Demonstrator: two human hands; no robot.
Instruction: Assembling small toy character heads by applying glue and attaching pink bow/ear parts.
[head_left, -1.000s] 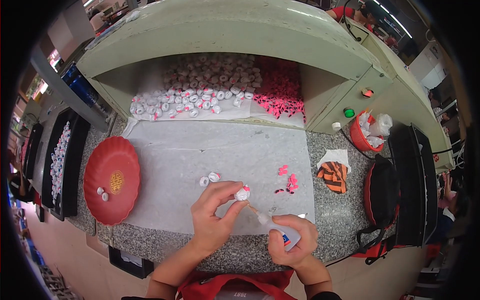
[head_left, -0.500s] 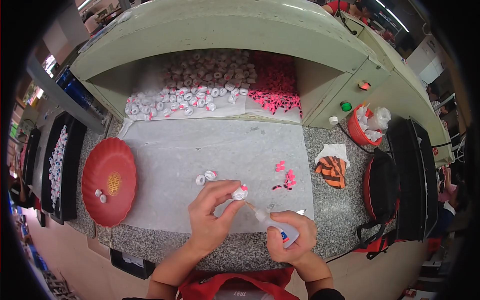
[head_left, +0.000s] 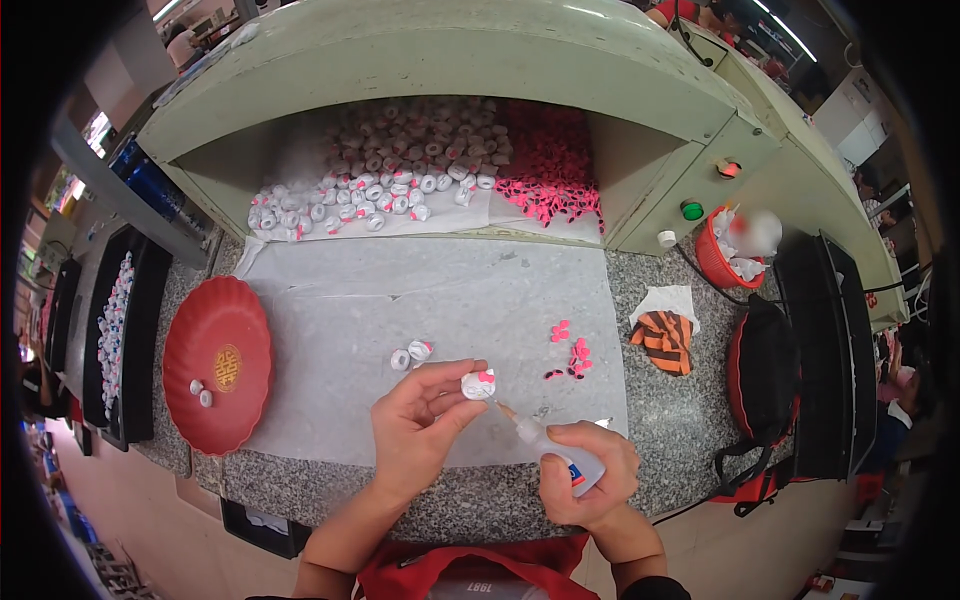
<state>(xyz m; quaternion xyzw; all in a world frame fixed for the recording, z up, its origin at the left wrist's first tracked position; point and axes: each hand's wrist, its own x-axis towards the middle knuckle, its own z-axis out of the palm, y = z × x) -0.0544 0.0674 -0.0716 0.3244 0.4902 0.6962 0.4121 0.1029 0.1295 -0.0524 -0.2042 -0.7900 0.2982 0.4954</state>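
Note:
My left hand (head_left: pixel 418 428) pinches a small white figure with a pink bow (head_left: pixel 478 384) between thumb and fingers, just above the white paper sheet (head_left: pixel 440 300). A small squeeze bottle of glue (head_left: pixel 555 455) is gripped in my right hand (head_left: pixel 588 478), its thin nozzle pointing up-left and touching the figure. Two more white pieces (head_left: pixel 410 355) lie on the sheet just beyond my left hand. Several loose pink bows (head_left: pixel 570 350) lie to the right of them.
A red plate (head_left: pixel 218 365) with two white pieces sits at the left. Piles of white figures (head_left: pixel 390 165) and pink bows (head_left: pixel 550 170) fill the recess behind. A striped cloth (head_left: pixel 665 335), red cup (head_left: pixel 725 260), black bag (head_left: pixel 765 370) and black trays (head_left: pixel 120 340) flank the counter.
Both hands stay in place, holding the figure and the bottle. The nozzle tip has stayed at the figure; nothing else has moved.

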